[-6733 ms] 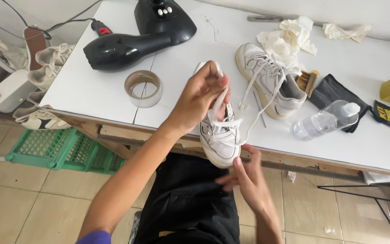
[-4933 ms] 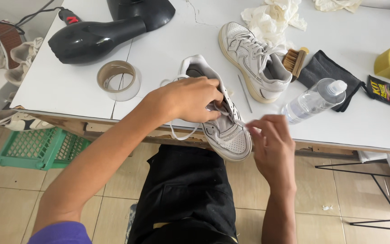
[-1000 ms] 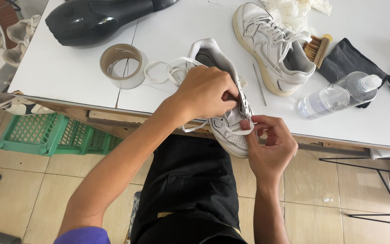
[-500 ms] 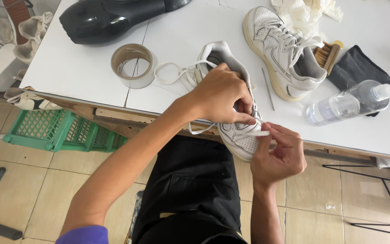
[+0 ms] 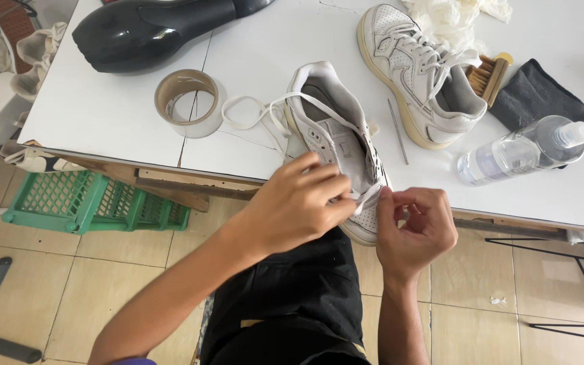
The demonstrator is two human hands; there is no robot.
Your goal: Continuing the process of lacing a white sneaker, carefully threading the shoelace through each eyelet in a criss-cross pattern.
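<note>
Seen from the head camera, a person is lacing a white sneaker (image 5: 336, 138) lying at the near edge of a white table (image 5: 103, 115), its toe jutting over the edge toward the person's lap. The left hand (image 5: 299, 203) is closing over the shoe's front, fingers curled and pinching the white shoelace (image 5: 366, 197) at the lower eyelets. The right hand (image 5: 415, 230) is hovering just beside the toe, fingers bent and gripping the lace end between thumb and forefinger. The rest of the lace is trailing in loose loops (image 5: 251, 115) across the table to the left of the heel. A second white sneaker (image 5: 417, 74) is lying farther back to the right, laced, beside a thin metal tool (image 5: 397, 132), a wooden brush (image 5: 488, 76), a dark grey cloth (image 5: 539, 94) and a clear plastic bottle (image 5: 518, 152) lying on its side. A roll of tape (image 5: 187, 101) and a black hair dryer (image 5: 157, 30) are sitting to the left. A green plastic crate (image 5: 96, 203) is standing on the tiled floor below.
</note>
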